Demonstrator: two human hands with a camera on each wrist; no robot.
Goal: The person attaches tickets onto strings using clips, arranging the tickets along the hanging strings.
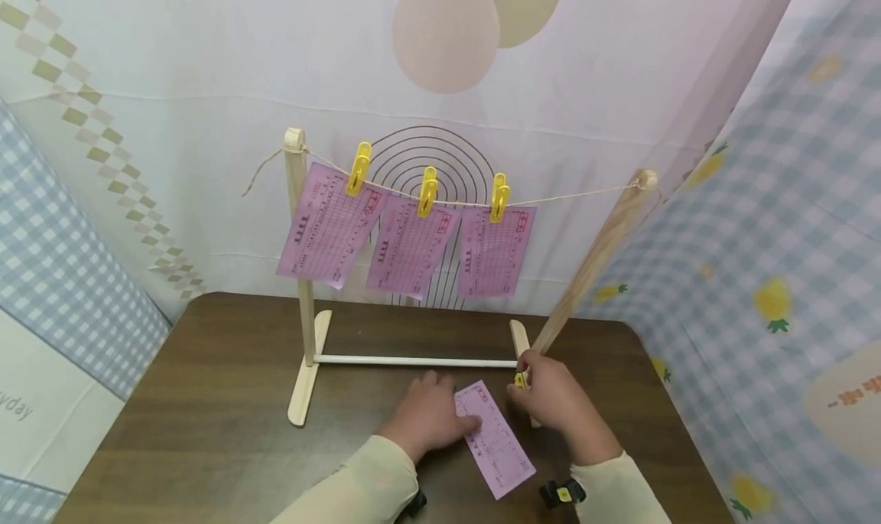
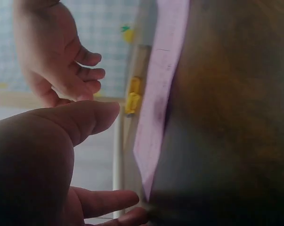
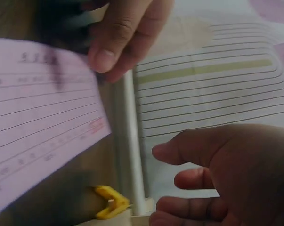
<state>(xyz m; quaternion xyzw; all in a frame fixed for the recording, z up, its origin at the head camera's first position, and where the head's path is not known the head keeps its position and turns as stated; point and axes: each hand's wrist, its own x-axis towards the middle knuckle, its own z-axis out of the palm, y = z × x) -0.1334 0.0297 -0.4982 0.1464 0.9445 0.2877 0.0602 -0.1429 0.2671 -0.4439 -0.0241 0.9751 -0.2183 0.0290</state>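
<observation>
A pink printed slip (image 1: pixel 497 446) lies on the brown table, with my left hand (image 1: pixel 430 415) at its left edge. In the head view the left thumb overlaps the slip; in the left wrist view thumb and fingers (image 2: pixel 109 203) are spread apart, with nothing pinched between them. Over by the stand's right foot, a yellow clothespin (image 3: pixel 109 202) sits low, just under my right hand (image 1: pixel 551 394). Between the right thumb and fingers (image 3: pixel 191 207) there is a gap, and the clothespin is apart from them in the right wrist view.
Behind the hands stands a wooden frame (image 1: pixel 303 317) with a white crossbar (image 1: pixel 413 361) and a string (image 1: pixel 571 196) across its posts. Three pink slips (image 1: pixel 413 248) hang there on yellow clothespins (image 1: pixel 427 191). Patterned cloth (image 1: pixel 206 73) surrounds the table (image 1: pixel 206 401).
</observation>
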